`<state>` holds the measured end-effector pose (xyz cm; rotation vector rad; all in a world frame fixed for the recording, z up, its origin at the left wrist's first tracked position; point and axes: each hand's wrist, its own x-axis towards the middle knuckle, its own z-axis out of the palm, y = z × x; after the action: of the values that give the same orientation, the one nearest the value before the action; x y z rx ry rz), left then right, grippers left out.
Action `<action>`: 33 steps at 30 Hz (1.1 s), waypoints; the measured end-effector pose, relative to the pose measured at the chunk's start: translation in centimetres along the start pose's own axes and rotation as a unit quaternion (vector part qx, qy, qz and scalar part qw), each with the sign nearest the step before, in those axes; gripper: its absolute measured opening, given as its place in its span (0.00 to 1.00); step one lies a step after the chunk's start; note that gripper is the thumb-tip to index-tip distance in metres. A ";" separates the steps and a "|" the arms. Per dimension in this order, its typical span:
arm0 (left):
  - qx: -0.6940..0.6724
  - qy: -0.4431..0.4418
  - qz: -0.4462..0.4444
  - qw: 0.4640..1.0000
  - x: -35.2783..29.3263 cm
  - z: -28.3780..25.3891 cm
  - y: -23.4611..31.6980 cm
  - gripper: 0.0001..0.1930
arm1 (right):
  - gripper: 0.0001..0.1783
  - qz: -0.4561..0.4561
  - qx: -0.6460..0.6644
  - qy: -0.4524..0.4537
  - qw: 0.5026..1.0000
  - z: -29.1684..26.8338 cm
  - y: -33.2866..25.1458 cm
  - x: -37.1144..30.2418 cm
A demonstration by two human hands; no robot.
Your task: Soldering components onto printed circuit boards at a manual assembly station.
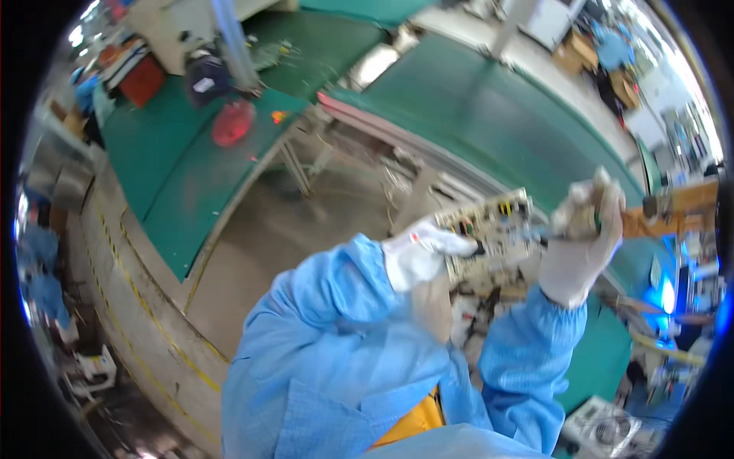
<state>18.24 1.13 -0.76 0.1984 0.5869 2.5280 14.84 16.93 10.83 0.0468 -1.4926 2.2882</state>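
White-gloved left hand [419,252] grips the board [501,243] by its left edge; right hand [575,260], past its right edge, holds a blurry thing [581,222].

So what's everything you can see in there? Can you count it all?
Circuit board: one, pale with coloured parts, right of centre
Work tables: at least three, green, across the top and left
Shiny bundle: one, pinkish-red, upper left
Box: one, orange-red, upper left
Cardboard boxes: several, brown, upper right
Device: one, white, bottom right
Light: at least one, blue, far right
Tiny faraway things: too blurred to count
Sleeves: two, light blue, lower middle
Left hand: one, white-gloved, holding the board
Right hand: one, white-gloved, beside the board
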 end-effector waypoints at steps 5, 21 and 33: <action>0.029 0.025 -0.024 0.999 -0.6 -2.0 -0.9 0.25 | 0.15 -0.066 -0.043 -0.022 0.997 0.0 0.2 0.1; 0.063 0.027 -0.033 0.997 -0.7 0.5 -2.4 0.32 | 0.17 -0.091 -0.025 -0.103 0.990 -1.6 0.9 -0.6; 0.069 0.016 -0.035 0.997 -0.2 -1.2 -3.3 0.28 | 0.21 -0.106 -0.039 -0.100 0.989 -2.1 1.4 -0.2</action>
<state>19.65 3.09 -3.33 0.1834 0.7697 2.4294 14.97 18.21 8.67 0.4034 -1.5894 2.1038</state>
